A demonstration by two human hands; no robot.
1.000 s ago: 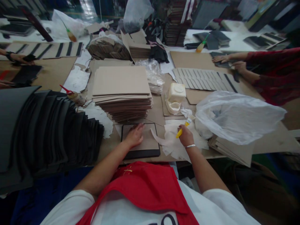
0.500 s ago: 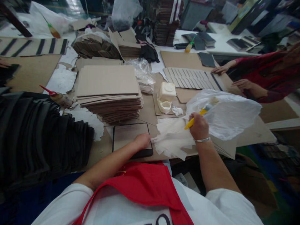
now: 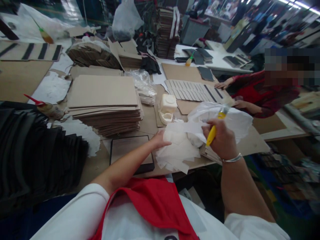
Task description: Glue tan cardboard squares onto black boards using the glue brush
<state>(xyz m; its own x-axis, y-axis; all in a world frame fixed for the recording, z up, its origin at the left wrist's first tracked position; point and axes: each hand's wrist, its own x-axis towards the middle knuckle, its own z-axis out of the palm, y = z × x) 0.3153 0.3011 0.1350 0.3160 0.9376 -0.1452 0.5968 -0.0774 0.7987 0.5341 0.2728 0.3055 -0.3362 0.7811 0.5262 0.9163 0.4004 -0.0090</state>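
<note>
My right hand [image 3: 221, 138] is closed around a yellow-handled paintbrush [image 3: 212, 135], its pale bristles pointing up and away. The fingertips of that hand also meet the edge of a thin white sheet [image 3: 191, 127]. Fingers and thumb apart, my left hand [image 3: 160, 140] rests at the left edge of the loose pile of white sheets [image 3: 176, 153]. Under my left forearm lies a greyish-brown panel with a black border [image 3: 130, 143], partly hidden by the arm. Beyond the sheets stands a cream plastic container [image 3: 168, 103] with a cut opening.
A tall stack of brown boards [image 3: 103, 91] stands behind the panel. Black folded pieces [image 3: 42, 156] pile up at left, near a red-nozzled bottle [image 3: 47, 108]. A crumpled plastic bag [image 3: 240, 121] lies at right. Across the table, a co-worker's hands [image 3: 225, 83] touch striped boards [image 3: 192, 90].
My left hand has moved from the black-bordered panel to the white sheets. A white sheet now stretches toward my right hand, which still grips the paintbrush. The view has shifted right.
</note>
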